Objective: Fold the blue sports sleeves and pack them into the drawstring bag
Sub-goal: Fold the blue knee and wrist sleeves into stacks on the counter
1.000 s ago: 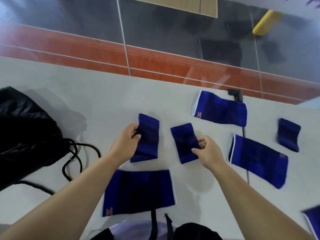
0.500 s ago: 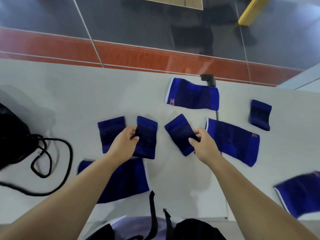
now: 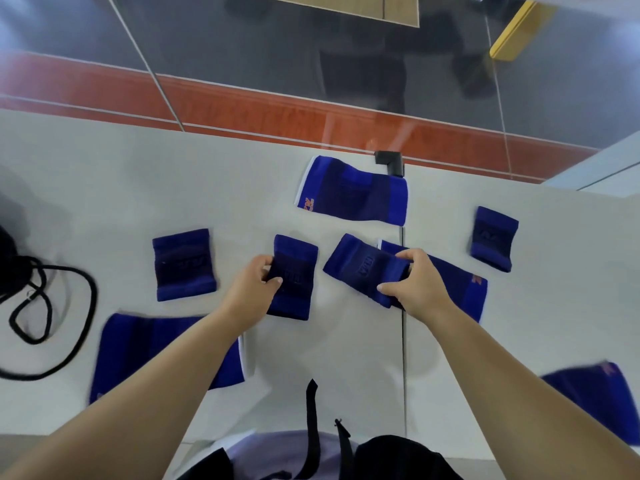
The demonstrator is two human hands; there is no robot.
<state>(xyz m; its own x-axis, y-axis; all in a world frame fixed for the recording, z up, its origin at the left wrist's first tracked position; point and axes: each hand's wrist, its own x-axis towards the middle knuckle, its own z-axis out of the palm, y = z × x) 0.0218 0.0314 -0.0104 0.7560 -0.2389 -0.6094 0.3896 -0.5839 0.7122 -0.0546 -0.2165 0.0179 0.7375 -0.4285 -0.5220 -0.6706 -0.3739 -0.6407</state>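
Several blue sports sleeves lie on the white table [image 3: 104, 174]. My left hand [image 3: 251, 291] grips a small blue sleeve [image 3: 298, 265] at its left edge. My right hand [image 3: 415, 284] pinches the right end of another small sleeve [image 3: 360, 266], which lies tilted over a longer sleeve [image 3: 467, 285]. More small sleeves rest at the left [image 3: 183, 263] and at the far right [image 3: 493, 237]. Long sleeves lie at the back [image 3: 353, 190], under my left forearm [image 3: 138, 348] and at the right edge [image 3: 588, 389]. Only the drawstring bag's black cord [image 3: 55, 306] shows at the left edge.
A black clamp [image 3: 389, 161] sits on the table's far edge. A thin seam [image 3: 403, 358] runs down the tabletop. Beyond the table is a grey and red floor with a yellow object [image 3: 512, 29]. Black straps [image 3: 311, 427] hang at my body.
The view has swung right, so the black bag slid out at the left. My right hand turned its small sleeve and moved it over the long sleeve. My left hand keeps its grip.
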